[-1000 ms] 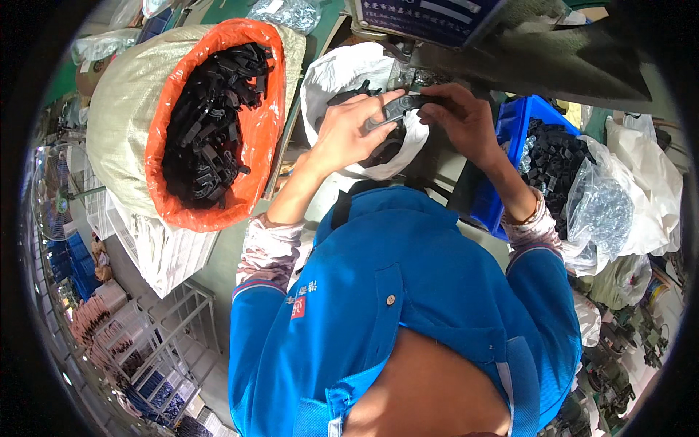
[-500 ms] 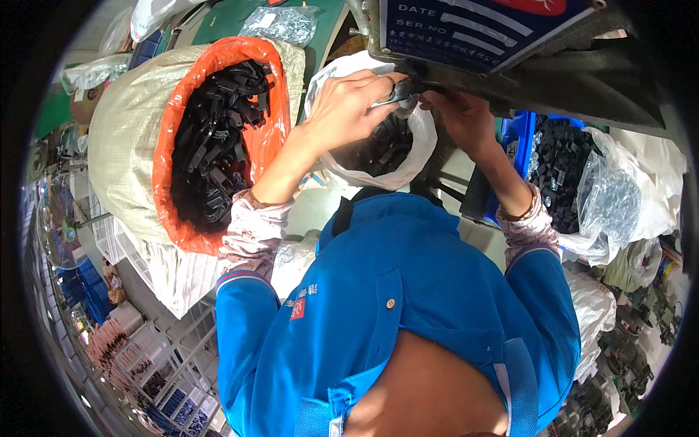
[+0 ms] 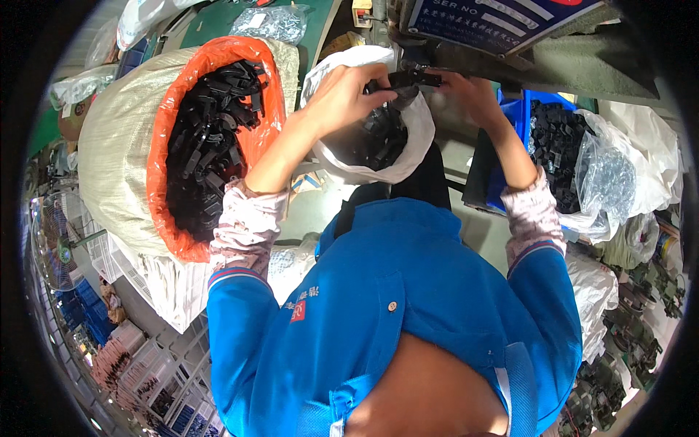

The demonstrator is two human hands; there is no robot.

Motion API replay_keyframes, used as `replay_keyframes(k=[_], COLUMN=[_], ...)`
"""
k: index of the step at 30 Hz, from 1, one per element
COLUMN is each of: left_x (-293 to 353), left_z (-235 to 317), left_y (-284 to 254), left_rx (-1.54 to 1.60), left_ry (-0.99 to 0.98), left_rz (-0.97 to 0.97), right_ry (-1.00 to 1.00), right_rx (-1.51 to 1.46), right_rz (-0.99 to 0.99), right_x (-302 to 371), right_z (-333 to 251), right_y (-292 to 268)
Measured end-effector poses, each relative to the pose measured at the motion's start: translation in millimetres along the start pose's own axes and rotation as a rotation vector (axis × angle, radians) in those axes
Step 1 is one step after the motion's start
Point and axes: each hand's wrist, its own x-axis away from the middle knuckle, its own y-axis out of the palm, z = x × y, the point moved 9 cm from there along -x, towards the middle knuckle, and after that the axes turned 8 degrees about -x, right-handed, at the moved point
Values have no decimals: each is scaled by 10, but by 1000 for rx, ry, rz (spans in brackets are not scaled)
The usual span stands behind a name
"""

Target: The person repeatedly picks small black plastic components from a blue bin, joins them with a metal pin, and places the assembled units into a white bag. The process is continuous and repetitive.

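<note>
Both hands meet at one black part (image 3: 416, 78), which lies across the gap between them, above the far side of a white bag and close under the machine (image 3: 553, 73). With my left hand (image 3: 342, 98) I pinch its left end between thumb and fingers. The fingertips of my right hand (image 3: 472, 95) are at its other end; whether they grip it or only steady it, I cannot tell.

Half a second ago my left hand covered most of the part; now more of its length shows, lying nearly level between my hands. I take that to mean it is being repositioned and is not yet let go.

Below it, the white bag (image 3: 421, 138) gapes, with black pieces (image 3: 378, 142) lying loose inside. To my left a pale woven sack (image 3: 116, 153), with an orange liner (image 3: 273, 109) folded over its mouth, is heaped with long black pieces (image 3: 218, 131). On my right, a blue bin (image 3: 515, 115) holds small black blocks (image 3: 557, 138), and a clear plastic bag (image 3: 608, 175) of shiny bits leans beside them. Another clear packet (image 3: 277, 23) rests on the green worktop (image 3: 319, 29).
</note>
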Motion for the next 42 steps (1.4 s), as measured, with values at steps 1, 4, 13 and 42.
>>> replay_keyframes(k=[1,4,13,42], left_x=[-9,2,51,2103], left_z=[-37,0,-50,-3507], left_y=[13,1,7,-939], left_rx=[6,1,-52,-207], left_ry=[-3,-39,-15,-1554], left_rz=[-14,-13,4,445], right_ry=[-37,-119,69,185], right_rx=[304,843,991,-992], right_rz=[15,-6,-154,331], right_x=[-136,-483,-633,370], right_z=[83,382,682,-363], right_y=[-20,70,310,108])
